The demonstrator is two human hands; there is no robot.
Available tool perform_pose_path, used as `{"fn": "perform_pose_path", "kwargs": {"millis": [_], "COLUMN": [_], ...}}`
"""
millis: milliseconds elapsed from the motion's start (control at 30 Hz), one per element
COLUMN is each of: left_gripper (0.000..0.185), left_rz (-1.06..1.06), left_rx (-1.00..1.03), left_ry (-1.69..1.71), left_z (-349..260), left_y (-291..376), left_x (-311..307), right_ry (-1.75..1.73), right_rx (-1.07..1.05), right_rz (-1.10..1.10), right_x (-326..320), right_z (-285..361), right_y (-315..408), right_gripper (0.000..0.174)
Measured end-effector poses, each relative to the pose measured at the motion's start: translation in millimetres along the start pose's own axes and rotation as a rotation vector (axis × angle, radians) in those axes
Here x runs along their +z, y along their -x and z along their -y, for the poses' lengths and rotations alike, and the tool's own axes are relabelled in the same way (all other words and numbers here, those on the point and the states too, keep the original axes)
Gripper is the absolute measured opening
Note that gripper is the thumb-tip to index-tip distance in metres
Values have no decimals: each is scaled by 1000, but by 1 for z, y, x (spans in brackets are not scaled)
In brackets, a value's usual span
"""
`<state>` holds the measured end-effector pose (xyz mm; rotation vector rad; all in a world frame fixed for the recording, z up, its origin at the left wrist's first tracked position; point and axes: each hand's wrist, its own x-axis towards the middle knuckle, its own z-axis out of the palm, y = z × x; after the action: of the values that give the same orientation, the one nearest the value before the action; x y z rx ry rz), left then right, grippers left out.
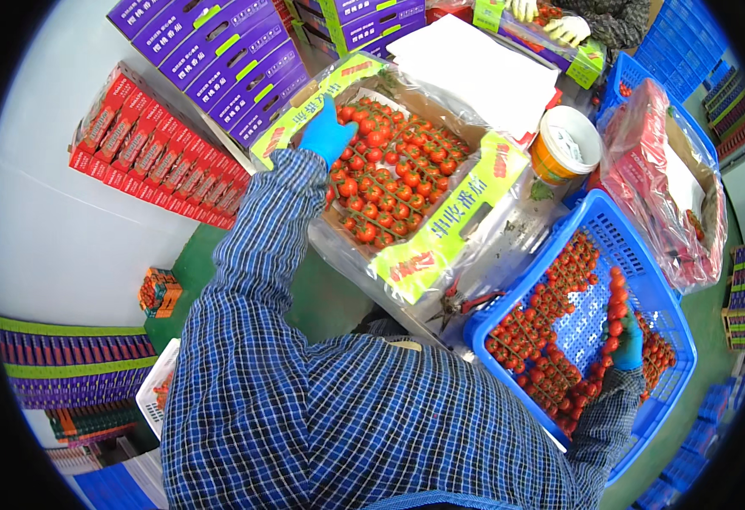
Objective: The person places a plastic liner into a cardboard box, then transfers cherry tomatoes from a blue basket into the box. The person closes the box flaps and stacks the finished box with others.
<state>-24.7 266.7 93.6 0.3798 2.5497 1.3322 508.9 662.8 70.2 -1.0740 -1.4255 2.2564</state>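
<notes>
My left hand (328,132), in a blue glove, is at the left rim of a cardboard box (446,223) with lime-green panels and clear plastic lining. Its thumb and a finger are spread apart, with no held thing visible; the other fingers are hidden. Inside the box, red cherry tomatoes on the vine (388,185) lie in rows. My right hand (629,341), gloved in blue, holds a strand of vine tomatoes (616,312) over a blue plastic crate (627,239). More vine tomatoes (532,325) lie along the crate's left side and in its near end.
Red-handled pruning shears (455,303) lie between box and crate. A white-and-orange bucket (551,153) stands behind, near white sheets (474,70) and a plastic-wrapped red carton (646,191). Purple cartons (219,70) and red cartons (156,153) are stacked left. Another person's gloved hand (567,30) works opposite.
</notes>
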Motion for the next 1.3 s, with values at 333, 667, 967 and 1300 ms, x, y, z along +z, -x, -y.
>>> {"fn": "perform_pose_path", "kwargs": {"millis": [333, 667, 967, 1300], "left_gripper": [66, 51, 40, 38], "left_rz": [118, 173, 302, 139], "left_rx": [608, 720, 560, 644], "left_ry": [-919, -718, -869, -543], "left_z": [24, 4, 22, 24], "left_y": [-18, -58, -46, -58], "left_x": [31, 48, 43, 59], "right_ry": [668, 959, 1234, 1822], "right_rx": [-226, -451, -653, -895], "right_rz": [492, 540, 380, 281], "right_x": [345, 470, 516, 498], "right_z": [61, 37, 5, -27], "right_y": [-106, -232, -238, -252], "right_gripper": [55, 54, 48, 37]}}
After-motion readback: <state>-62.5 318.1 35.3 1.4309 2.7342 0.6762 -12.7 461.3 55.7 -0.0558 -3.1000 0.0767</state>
